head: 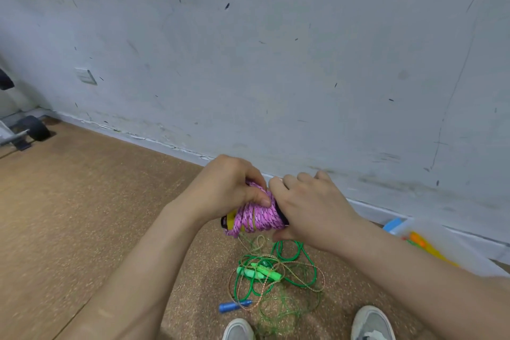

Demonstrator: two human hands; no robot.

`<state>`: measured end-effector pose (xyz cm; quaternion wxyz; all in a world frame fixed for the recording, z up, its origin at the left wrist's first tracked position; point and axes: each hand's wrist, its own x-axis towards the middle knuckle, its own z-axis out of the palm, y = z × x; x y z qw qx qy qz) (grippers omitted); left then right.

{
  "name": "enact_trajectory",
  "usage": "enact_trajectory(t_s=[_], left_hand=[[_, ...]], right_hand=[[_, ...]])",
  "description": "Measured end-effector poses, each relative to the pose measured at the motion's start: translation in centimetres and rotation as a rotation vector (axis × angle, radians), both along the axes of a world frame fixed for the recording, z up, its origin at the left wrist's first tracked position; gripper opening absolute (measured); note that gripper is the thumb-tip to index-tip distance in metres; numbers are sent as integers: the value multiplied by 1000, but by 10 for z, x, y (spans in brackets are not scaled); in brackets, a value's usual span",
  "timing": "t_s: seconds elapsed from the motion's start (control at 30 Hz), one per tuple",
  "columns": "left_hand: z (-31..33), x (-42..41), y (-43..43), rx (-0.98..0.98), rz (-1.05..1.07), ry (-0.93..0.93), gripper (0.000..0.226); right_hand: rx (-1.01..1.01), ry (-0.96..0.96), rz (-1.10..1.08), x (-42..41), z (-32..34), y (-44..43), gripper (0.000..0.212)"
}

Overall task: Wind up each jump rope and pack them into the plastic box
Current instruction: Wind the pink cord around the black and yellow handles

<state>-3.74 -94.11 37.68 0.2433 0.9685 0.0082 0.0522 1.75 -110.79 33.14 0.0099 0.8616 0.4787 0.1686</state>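
Both hands hold a pink jump rope [260, 215] wound tightly round its yellow and black handles, above the floor. My left hand [229, 188] grips the bundle's upper left end, thumb pressed on the coils. My right hand [306, 207] wraps round its right end. On the floor below lies a tangle: a green rope with light green handles [259, 273], and a thin tan rope with a blue handle [234, 306]. The clear plastic box [447, 246] sits at the right by the wall, with orange and yellow handles inside.
A scuffed white wall [276, 63] rises close ahead above the tan cork floor [82, 201]. A black dumbbell [33, 130] lies at the far left by the wall. My two shoes [372, 323] show at the bottom edge, near the tangle.
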Motion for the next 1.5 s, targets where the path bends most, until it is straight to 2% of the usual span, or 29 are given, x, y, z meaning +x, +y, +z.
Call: enact_trajectory(t_s=[0.17,0.33,0.47,0.57,0.7,0.73,0.83,0.9,1.0,1.1,1.23,1.3,1.4,1.5], left_hand=[[4,-4,18,-348,108,37,9],[7,-12,44,-495,226,-80,14],[5,-15,42,-597,220,-98,14],[4,-14,38,-709,228,-147,10],[6,-15,34,-659,178,-190,14],[7,-15,34,-595,162,-191,17],[7,-12,35,-220,122,-185,19],[7,-11,32,-142,167,-267,16],[10,-13,28,-378,268,-316,12],[9,-13,33,-564,257,-226,12],[10,-15,31,-581,183,-151,23],[10,-12,29,-594,173,-171,25],[9,-9,27,-647,174,-228,15],[10,-7,27,-810,202,-271,12]], right_hand=[[180,44,139,-7,9,-5,63],[168,161,60,9,16,-15,80],[156,157,122,17,15,-17,65],[217,305,128,17,15,-18,63],[357,576,124,21,14,-17,62],[384,634,130,22,13,-16,61],[469,817,146,27,8,-12,55],[511,939,137,30,4,-9,53],[601,1136,134,33,-1,-7,52],[645,1292,129,36,-1,-8,51],[662,1398,110,35,2,-9,60],[679,1464,100,33,6,-9,53],[679,1546,88,26,13,-10,44],[672,1633,61,20,16,-10,34]])
